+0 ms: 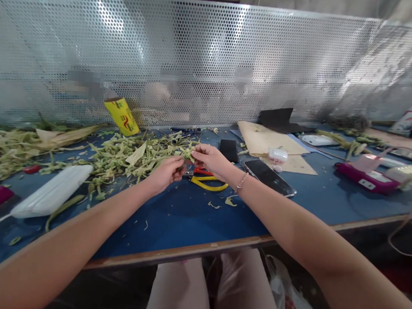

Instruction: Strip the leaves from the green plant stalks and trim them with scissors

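Observation:
My left hand [165, 171] and my right hand [209, 158] meet over the middle of the blue table [186, 219]. Both are closed in a pinch on a thin pale-green plant strip [188, 159] held between them. A heap of similar green and yellowish strips [134, 156] lies just behind and left of my hands. Yellow-and-red handled scissors [206, 178] rest on the table right under my right hand. A bracelet sits on my right wrist.
A yellow roll [122, 116] leans against the perforated metal screen [213, 64]. A white power bank [53, 191] with cable lies left. A black phone [270, 177], small black case [229, 149], cardboard sheet [271, 143], white earbud case [277, 155] and magenta device [366, 176] lie right.

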The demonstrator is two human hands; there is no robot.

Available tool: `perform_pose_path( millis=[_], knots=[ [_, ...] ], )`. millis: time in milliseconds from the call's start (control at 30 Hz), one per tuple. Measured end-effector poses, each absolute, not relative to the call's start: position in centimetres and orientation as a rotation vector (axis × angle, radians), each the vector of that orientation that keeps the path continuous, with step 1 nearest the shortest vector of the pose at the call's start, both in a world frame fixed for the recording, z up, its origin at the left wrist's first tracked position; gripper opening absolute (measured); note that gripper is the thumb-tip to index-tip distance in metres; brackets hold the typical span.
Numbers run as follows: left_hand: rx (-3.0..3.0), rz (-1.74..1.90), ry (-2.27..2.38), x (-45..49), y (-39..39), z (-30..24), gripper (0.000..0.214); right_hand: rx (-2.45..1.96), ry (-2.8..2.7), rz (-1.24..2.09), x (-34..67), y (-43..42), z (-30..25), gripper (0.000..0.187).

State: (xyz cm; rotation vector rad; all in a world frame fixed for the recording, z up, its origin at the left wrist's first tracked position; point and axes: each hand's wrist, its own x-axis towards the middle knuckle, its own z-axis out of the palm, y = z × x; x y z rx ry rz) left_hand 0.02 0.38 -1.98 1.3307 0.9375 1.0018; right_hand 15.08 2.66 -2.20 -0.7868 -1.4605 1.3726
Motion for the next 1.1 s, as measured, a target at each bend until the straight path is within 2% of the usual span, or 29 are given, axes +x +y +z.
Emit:
perform_pose_path(
  millis=[667,867,1100],
  knots=[
    [1.314,0.999,0.947,0.2,0.1,-1.5,0.018,-0.783,-1.483,1.36,15.2,2.9,-2.5,0.016],
    [1.289,1.109,0.966,0.1,0.4,-1.7,0.011,-0.825,-1.46,1.357,15.1,2.8,-2.3,0.015],
    [1.525,1.098,0.947,-0.5,0.9,-2.6,0.018,-0.835,-1.414,1.364,15.1,2.7,-2.1,0.013]
  ],
)
